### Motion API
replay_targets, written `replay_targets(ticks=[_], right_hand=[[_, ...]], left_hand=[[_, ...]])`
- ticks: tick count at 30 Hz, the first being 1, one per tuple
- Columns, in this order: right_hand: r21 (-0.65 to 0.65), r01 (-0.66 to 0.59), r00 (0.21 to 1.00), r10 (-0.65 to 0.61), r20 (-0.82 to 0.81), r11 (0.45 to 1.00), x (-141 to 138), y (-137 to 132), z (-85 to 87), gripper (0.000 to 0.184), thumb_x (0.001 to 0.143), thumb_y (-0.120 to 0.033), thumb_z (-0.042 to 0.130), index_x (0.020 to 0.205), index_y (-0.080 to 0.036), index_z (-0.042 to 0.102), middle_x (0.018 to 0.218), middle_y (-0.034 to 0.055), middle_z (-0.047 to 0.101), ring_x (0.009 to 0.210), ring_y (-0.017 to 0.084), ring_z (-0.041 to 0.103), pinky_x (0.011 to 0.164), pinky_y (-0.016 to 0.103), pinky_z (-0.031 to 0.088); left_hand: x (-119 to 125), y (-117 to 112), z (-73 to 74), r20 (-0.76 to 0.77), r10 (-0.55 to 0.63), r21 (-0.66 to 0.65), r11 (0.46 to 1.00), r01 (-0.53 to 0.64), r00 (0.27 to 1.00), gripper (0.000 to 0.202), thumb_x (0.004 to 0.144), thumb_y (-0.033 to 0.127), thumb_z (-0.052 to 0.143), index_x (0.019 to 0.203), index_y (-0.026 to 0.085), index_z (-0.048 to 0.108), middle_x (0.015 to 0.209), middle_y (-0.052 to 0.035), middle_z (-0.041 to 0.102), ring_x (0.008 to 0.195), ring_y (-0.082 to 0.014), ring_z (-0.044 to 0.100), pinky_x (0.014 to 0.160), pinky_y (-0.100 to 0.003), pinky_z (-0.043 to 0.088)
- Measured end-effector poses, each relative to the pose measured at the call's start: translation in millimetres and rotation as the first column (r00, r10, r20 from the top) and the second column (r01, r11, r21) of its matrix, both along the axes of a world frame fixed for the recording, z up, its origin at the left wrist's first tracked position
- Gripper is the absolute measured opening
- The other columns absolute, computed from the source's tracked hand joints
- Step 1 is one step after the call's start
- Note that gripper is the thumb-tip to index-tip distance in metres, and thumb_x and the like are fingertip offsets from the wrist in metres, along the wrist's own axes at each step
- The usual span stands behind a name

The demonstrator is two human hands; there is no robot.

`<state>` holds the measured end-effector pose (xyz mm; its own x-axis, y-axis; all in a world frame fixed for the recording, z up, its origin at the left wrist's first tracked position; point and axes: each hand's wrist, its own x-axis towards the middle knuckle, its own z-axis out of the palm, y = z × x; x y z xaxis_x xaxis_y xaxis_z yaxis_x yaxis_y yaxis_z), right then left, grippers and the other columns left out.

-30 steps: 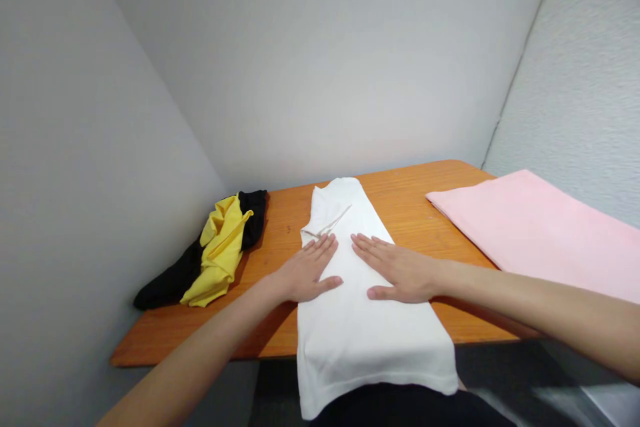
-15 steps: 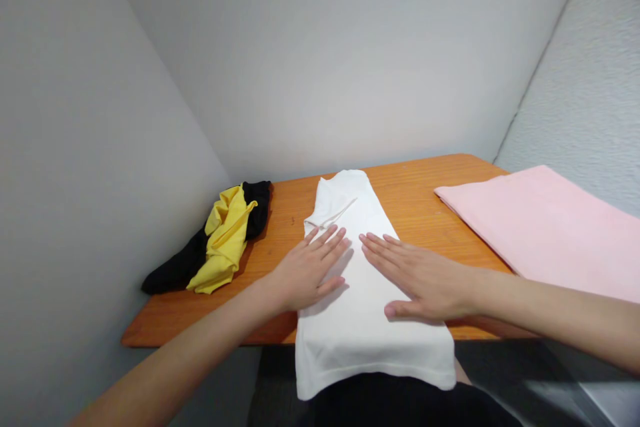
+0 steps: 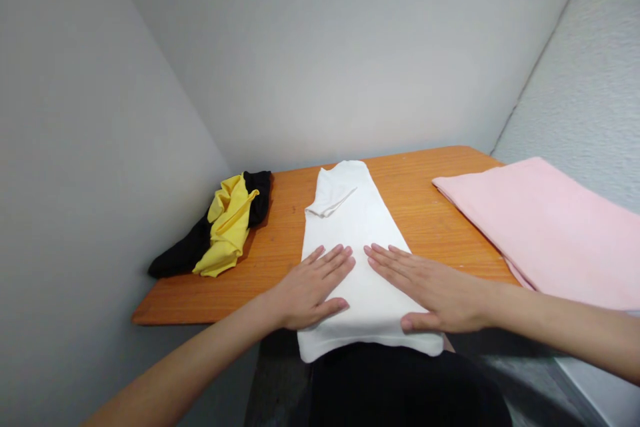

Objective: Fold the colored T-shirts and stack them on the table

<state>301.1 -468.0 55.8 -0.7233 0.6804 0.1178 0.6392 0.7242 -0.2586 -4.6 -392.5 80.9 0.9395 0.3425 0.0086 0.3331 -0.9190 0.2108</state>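
**White garment [image 3: 357, 227] lengthwise under two flat hands**

Through the head camera I see my left hand [image 3: 313, 287] at the lower centre, palm down on the cloth. Its forearm enters from the lower left corner; its four fingers are slightly fanned, and the thumb stands apart, pointing to the right. My right hand [image 3: 435, 290] also lies palm down, over the garment's right edge, with its forearm coming from the right side of the frame. Its fingers lie close to each other, the thumb spread away to the left. Neither hand is gripping.

The garment lies at the centre of the frame on the table [image 3: 273, 253]. Its long axis runs almost vertically, the narrow end pointing up to the wall [image 3: 320, 47], the wide hem hanging over the near edge. A sleeve-like flap is folded at its upper left.

The fabric looks soft and matt; the table shows orange-brown wood grain. At the right lies a smooth pink cloth [image 3: 560, 233], folded flat. At the left, a crumpled yellow cloth [image 3: 230, 230] lies over a black cloth [image 3: 183, 257].
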Motion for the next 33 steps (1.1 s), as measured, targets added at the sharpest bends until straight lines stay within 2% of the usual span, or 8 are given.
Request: replay_targets(ticks=[3, 5, 8, 11, 14, 19, 27, 33], right_hand=[[0.068, 0.011, 0.999, -0.014, 0.038, 0.998, 22, -18, 8.8, 0.093, 0.086, -0.061, 0.056, 0.154, -0.024, 0.003, 0.157, 0.0057, 0.010, 0.143, 0.028, 0.011, 0.119, 0.048, 0.020], [0.142, 0.066, 0.995, -0.076, 0.070, 0.988, 35, -33, 4.2, 0.088, 0.087, -0.053, 0.057, 0.154, -0.025, 0.007, 0.157, 0.0043, 0.013, 0.143, 0.029, 0.015, 0.119, 0.047, 0.023], [0.260, 0.135, 0.980, -0.168, 0.107, 0.956, 44, -48, -17.8, 0.072, 0.093, -0.024, 0.044, 0.154, -0.029, 0.007, 0.155, -0.0008, 0.020, 0.141, 0.024, 0.024, 0.117, 0.044, 0.031], [0.349, 0.176, 0.971, -0.222, 0.095, 0.920, 39, -51, -39.5, 0.075, 0.089, -0.007, 0.034, 0.154, -0.032, 0.004, 0.154, -0.0038, 0.024, 0.139, 0.020, 0.029, 0.116, 0.043, 0.034], [0.435, 0.155, 0.974, -0.210, 0.081, 0.887, 29, -48, -47.3, 0.074, 0.089, -0.005, 0.033, 0.155, -0.029, 0.007, 0.153, -0.0003, 0.028, 0.139, 0.020, 0.031, 0.115, 0.043, 0.036], [0.585, 0.055, 0.978, -0.162, 0.133, 0.809, 21, -46, -43.8, 0.064, 0.091, -0.001, 0.033, 0.151, -0.020, 0.027, 0.150, 0.0074, 0.037, 0.137, 0.023, 0.035, 0.111, 0.045, 0.038], [0.577, -0.087, 0.981, -0.032, 0.193, 0.812, 13, -52, -38.0, 0.050, 0.093, -0.009, 0.047, 0.141, -0.022, 0.047, 0.145, 0.0105, 0.044, 0.135, 0.030, 0.037, 0.110, 0.053, 0.036], [0.548, -0.112, 0.992, 0.056, 0.117, 0.829, 9, -67, -23.4, 0.042, 0.095, -0.010, 0.043, 0.136, -0.013, 0.051, 0.137, 0.0126, 0.052, 0.131, 0.028, 0.044, 0.113, 0.055, 0.029]], left_hand=[[-21, -12, 13.6, -0.031, -0.042, 0.031, 0.999, 0.043, 0.999, 0.078, 0.090, 0.058, 0.048, 0.153, 0.028, 0.012, 0.158, -0.0057, 0.017, 0.146, -0.0254, 0.013, 0.120, -0.046, 0.010], [-39, -22, 12.0, -0.074, -0.062, 0.076, 0.995, 0.068, 0.995, 0.090, 0.083, 0.057, 0.060, 0.153, 0.028, 0.012, 0.158, -0.0058, 0.018, 0.146, -0.0287, 0.013, 0.119, -0.049, 0.010], [-57, -33, -6.9, -0.119, -0.069, 0.270, 0.958, 0.099, 0.990, 0.081, 0.084, 0.025, 0.064, 0.151, 0.038, 0.019, 0.158, -0.0013, 0.021, 0.146, -0.0264, 0.017, 0.119, -0.049, 0.008], [-58, -37, -29.0, -0.051, -0.026, 0.513, 0.857, 0.049, 0.998, 0.074, 0.088, 0.002, 0.049, 0.145, 0.044, 0.030, 0.156, 0.0019, 0.027, 0.145, -0.0244, 0.020, 0.117, -0.053, -0.006], [-51, -37, -42.5, 0.009, -0.015, 0.620, 0.784, 0.006, 1.000, 0.065, 0.091, 0.005, 0.048, 0.145, 0.038, 0.035, 0.154, -0.0013, 0.033, 0.144, -0.0269, 0.023, 0.114, -0.057, -0.011], [-46, -37, -52.6, 0.160, -0.068, 0.704, 0.707, -0.065, 0.985, 0.047, 0.094, 0.020, 0.053, 0.140, 0.028, 0.046, 0.147, -0.0059, 0.044, 0.139, -0.0263, 0.034, 0.118, -0.055, 0.004], [-59, -42, -49.0, 0.355, -0.219, 0.571, 0.821, -0.025, 0.909, 0.025, 0.095, 0.008, 0.046, 0.113, 0.013, 0.062, 0.118, -0.0108, 0.068, 0.127, -0.0249, 0.051, 0.115, -0.062, 0.018], [-66, -54, -43.5, 0.544, -0.197, 0.425, 0.903, -0.065, 0.816, 0.016, 0.094, 0.009, 0.048, 0.095, 0.014, 0.064, 0.096, -0.0069, 0.073, 0.109, -0.0173, 0.064, 0.111, -0.043, 0.038]])
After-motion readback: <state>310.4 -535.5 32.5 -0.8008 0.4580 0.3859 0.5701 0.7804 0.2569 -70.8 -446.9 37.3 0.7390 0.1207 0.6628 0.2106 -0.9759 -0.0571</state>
